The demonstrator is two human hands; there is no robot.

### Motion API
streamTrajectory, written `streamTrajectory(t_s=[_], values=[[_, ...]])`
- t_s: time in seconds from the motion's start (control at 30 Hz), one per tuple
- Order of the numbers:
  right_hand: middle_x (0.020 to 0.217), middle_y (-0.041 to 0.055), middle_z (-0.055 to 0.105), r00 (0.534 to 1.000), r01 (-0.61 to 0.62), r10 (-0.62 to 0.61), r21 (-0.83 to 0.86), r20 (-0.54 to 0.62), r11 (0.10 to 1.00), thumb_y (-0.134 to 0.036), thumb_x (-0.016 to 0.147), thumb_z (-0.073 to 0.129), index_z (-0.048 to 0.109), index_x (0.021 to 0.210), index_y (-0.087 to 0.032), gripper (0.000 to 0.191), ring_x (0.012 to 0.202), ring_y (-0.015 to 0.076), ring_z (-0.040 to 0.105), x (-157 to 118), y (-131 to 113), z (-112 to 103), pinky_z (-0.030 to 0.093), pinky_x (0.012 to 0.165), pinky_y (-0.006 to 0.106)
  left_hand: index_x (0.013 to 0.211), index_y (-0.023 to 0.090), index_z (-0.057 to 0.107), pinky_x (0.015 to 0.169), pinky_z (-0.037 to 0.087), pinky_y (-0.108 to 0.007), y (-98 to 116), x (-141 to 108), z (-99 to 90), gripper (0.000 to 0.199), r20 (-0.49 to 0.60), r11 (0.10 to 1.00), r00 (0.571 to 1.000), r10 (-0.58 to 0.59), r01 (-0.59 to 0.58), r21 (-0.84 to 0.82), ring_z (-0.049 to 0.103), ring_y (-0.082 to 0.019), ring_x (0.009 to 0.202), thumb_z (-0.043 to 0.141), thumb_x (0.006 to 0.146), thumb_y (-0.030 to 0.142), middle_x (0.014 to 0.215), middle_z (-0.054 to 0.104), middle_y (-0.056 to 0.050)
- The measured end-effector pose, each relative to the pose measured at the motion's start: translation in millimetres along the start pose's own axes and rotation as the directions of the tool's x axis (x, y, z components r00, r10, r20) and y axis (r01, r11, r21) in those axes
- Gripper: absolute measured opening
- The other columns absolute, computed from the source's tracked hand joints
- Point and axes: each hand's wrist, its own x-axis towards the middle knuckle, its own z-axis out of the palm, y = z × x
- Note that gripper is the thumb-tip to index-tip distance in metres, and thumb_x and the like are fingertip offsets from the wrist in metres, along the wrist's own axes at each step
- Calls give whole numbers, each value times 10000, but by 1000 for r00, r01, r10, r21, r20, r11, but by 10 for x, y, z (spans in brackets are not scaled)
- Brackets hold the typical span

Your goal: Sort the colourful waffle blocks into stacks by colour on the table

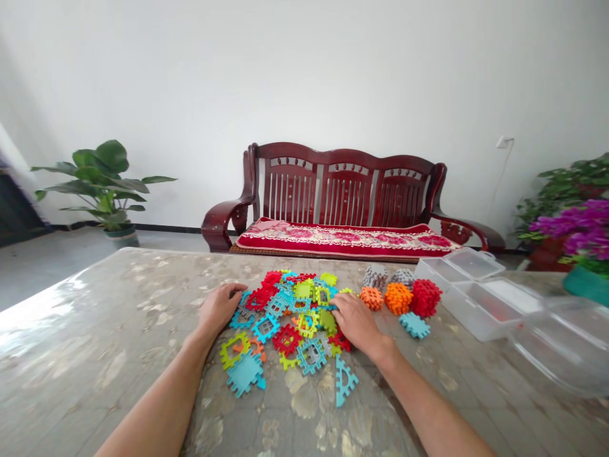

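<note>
A loose heap of flat interlocking plastic building tiles [285, 308] in blue, red, lime, orange and grey lies on the table. My left hand [219, 309] rests at the heap's left edge, its fingers stretched out beside the blue and grey tiles. On the other side, my right hand [356, 317] lies at the right edge with fingers reaching over some tiles; its fingertips are partly hidden. Neither hand visibly grips a tile. A blue triangular tile [344, 381] and a solid blue square tile [245, 373] lie at the near side.
Right of the heap stand stacks of tiles: orange [398, 298], red [425, 298] and grey [375, 277], with a blue stack [415, 325] in front. Clear plastic boxes [480, 311] with open lids sit farther right. A wooden bench [342, 190] stands beyond the patterned tabletop [143, 343].
</note>
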Motion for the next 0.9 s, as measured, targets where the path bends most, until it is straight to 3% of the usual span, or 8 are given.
streamTrajectory(t_s=[0.2, 0.57, 0.7, 0.8, 0.9], values=[[1076, 71, 693, 1000, -12, 14, -86, 23, 996, -122, 872, 569, 684, 1020, -207, 206, 1062, 245, 582, -4, -32, -39, 434, 957, 373, 1089, 234, 734, 948, 476, -317, -24, 13, 16, 378, 3, 1000, 1000, 6, -6, -3, 651, -234, 1107, 447, 852, 301, 1178, 729, -49], [954, 59, 667, 992, 75, -90, -170, -86, 983, -133, 928, 520, 645, 951, -208, 147, 917, 228, 605, -30, -52, -1, 470, 825, 347, 1093, 243, 736, 930, 478, -303, -40, 20, 30, 379, -5, 1000, 1000, 18, -18, 10, 662, -222, 1085, 446, 857, 307, 1170, 732, -45], [938, 65, 697, 979, 41, -48, -42, -200, 998, -192, 974, 470, 661, 973, -206, 192, 908, 222, 632, -19, -13, -47, 478, 825, 336, 1083, 245, 741, 912, 485, -308, -65, 33, 49, 376, -13, 1000, 1000, 18, -18, 16, 668, -232, 1073, 452, 852, 308, 1159, 735, -52], [983, 51, 727, 949, -45, 97, 177, -299, 983, -237, 975, 466, 677, 999, -230, 213, 940, 200, 658, -13, 39, -103, 482, 839, 307, 1074, 249, 745, 889, 494, -301, -65, 31, 47, 370, -24, 1000, 1000, 19, -18, 10, 674, -232, 1056, 460, 847, 313, 1142, 741, -47], [977, 29, 751, 922, -156, 263, 351, -284, 923, -272, 948, 481, 701, 981, -246, 224, 929, 189, 679, -14, 96, -148, 486, 830, 290, 1061, 253, 747, 883, 495, -294, -53, 21, 40, 361, -32, 1000, 999, 17, -17, 1, 675, -225, 1048, 463, 847, 315, 1140, 742, -39]])
